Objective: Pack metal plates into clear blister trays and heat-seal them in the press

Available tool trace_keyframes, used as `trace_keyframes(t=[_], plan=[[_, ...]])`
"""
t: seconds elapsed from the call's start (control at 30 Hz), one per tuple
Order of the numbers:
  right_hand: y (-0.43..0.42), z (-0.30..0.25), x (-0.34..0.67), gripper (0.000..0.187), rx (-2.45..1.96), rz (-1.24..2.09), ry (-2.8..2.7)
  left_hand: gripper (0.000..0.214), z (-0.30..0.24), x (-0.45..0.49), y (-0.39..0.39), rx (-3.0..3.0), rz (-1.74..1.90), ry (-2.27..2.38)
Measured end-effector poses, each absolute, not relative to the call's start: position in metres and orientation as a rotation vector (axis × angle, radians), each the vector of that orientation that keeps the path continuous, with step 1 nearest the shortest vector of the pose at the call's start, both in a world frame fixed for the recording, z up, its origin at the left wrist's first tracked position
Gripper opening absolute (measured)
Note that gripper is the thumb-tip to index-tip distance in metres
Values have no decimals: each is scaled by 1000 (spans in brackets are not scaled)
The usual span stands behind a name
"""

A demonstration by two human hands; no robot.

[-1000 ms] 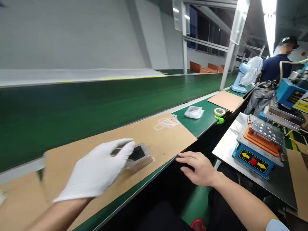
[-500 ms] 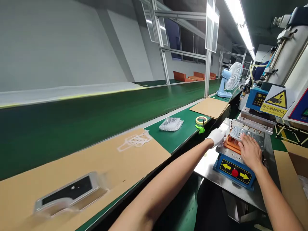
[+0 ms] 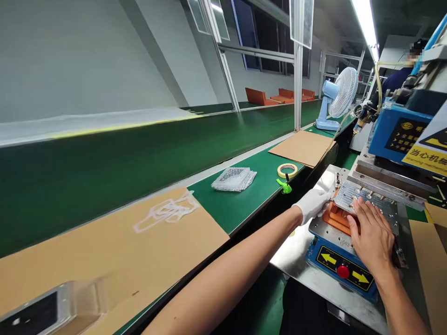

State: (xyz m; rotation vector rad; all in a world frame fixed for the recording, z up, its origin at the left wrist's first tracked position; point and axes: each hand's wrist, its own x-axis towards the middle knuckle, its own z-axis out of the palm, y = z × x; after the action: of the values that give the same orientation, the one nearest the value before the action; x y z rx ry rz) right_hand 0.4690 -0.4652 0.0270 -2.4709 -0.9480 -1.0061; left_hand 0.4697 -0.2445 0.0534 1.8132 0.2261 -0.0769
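My left hand (image 3: 314,204) wears a white glove and sits at the left edge of a ribbed metal plate (image 3: 347,194). Its fingers are curled together there; what they pinch is hidden. My bare right hand (image 3: 373,232) lies on the plate's front part, fingers stretched out and thumb apart. Under the plate an orange nest (image 3: 338,218) shows between my hands. Both rest on the metal bed of a press, whose blue front (image 3: 314,255) carries yellow arrows and a red button (image 3: 342,271).
The press head (image 3: 387,179) hangs just behind the plate. To the left on the green bench lie bubble-wrapped pieces (image 3: 234,179), a tape roll (image 3: 287,170), cardboard (image 3: 303,148) and a blurred grey-framed part (image 3: 38,309). A fan (image 3: 335,100) and another person (image 3: 398,79) are farther back.
My view has shifted right and closer to the press, so the bench things sit farther left. Both hands stay at the metal plate in nearly the same pose.
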Motion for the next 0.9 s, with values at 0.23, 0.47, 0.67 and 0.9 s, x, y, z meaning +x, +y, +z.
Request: trace_keyframes(t=[0.23, 0.47, 0.67, 0.9], plan=[[-463, 31, 465, 53, -2522, -996, -949, 42, 59, 460, -243, 1830, 9, 288], [-462, 34, 463, 58, -2607, -1019, -965, 46, 67, 463, -234, 1872, -112, 281], [-461, 37, 462, 56, -2632, -1028, -979, 44, 62, 464, -234, 1620, -199, 262], [-461, 39, 462, 54, -2621, -1019, -988, 46, 67, 471, -235, 1814, -191, 154]])
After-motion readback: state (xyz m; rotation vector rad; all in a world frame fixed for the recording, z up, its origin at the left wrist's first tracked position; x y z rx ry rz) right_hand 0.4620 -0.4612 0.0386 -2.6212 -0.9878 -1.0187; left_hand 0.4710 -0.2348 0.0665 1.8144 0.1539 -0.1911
